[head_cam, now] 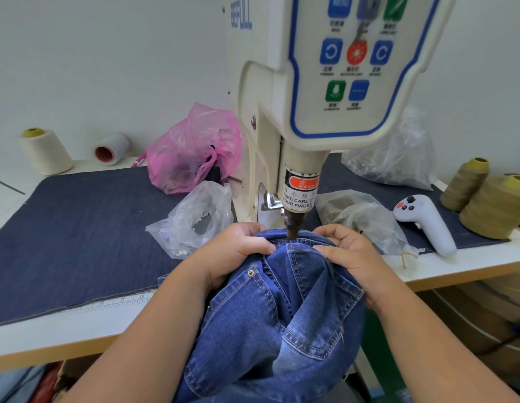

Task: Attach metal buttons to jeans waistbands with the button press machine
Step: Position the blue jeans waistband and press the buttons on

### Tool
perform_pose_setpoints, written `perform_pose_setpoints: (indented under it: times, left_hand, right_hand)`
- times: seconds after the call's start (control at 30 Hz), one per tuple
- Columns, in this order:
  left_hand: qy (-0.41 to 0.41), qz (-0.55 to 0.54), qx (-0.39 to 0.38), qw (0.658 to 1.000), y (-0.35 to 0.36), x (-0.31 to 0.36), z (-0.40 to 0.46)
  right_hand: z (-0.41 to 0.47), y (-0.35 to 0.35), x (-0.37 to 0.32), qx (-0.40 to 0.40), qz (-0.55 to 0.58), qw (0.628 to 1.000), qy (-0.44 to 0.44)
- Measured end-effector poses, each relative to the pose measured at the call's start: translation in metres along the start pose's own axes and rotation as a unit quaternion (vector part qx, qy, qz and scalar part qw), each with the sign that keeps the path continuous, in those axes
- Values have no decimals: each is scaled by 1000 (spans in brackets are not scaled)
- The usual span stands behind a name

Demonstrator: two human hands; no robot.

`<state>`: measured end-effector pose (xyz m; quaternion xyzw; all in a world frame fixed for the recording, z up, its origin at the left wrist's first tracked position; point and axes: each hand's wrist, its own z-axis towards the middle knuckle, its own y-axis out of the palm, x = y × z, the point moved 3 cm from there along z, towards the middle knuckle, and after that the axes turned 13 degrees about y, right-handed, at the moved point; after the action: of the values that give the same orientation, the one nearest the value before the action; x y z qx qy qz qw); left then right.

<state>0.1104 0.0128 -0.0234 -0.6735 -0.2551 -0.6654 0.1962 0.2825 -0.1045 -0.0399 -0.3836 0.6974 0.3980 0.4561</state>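
Jeans waistband (293, 242) sits at frame centre under the press punch (292, 228); your left hand (235, 251) and right hand (351, 254) pinch its thick, floppy denim either side—keep gripping there, taut.

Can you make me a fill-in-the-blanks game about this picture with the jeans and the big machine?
1. Both hands, left and right, hold blue ____.
2. The bag behind the left hand is ____.
3. The light dot on the waistband is ____.
4. The machine's sticker says TAKE CARE OF YOUR ____.

Missing words: jeans, pink, red, finger.
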Motion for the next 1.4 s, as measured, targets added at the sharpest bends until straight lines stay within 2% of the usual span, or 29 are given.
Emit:
perform_pose_setpoints:
  times: [1.4]
  left_hand:
    - [-25,0,-5,1000,4,6,-3]
  right_hand:
    - [3,-1,0,-12,4,1000,11]
